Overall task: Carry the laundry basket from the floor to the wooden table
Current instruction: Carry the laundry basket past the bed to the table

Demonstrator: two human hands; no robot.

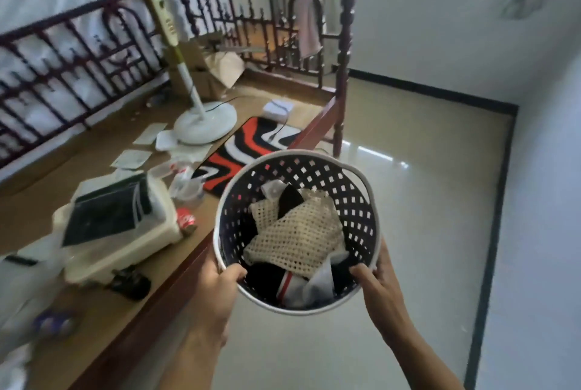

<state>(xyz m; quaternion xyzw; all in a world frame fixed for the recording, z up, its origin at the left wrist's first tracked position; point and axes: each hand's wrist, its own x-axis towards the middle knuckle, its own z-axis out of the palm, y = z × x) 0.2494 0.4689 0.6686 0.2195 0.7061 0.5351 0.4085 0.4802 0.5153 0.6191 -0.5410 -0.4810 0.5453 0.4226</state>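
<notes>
Both my left hand [217, 282] and right hand [379, 282] clamp the laundry basket [355, 201] rim, apparently clear of the floor, beside the wooden table [103, 326].

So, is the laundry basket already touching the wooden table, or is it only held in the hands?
Apart. In the head view the laundry basket is gripped at its near rim by the left hand and right hand, off the wooden table edge.

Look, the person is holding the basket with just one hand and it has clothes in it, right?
Not quite. The head view shows both hands on the laundry basket: the left hand and the right hand each grip the near rim. The rest is right: clothes lie inside it.
</notes>
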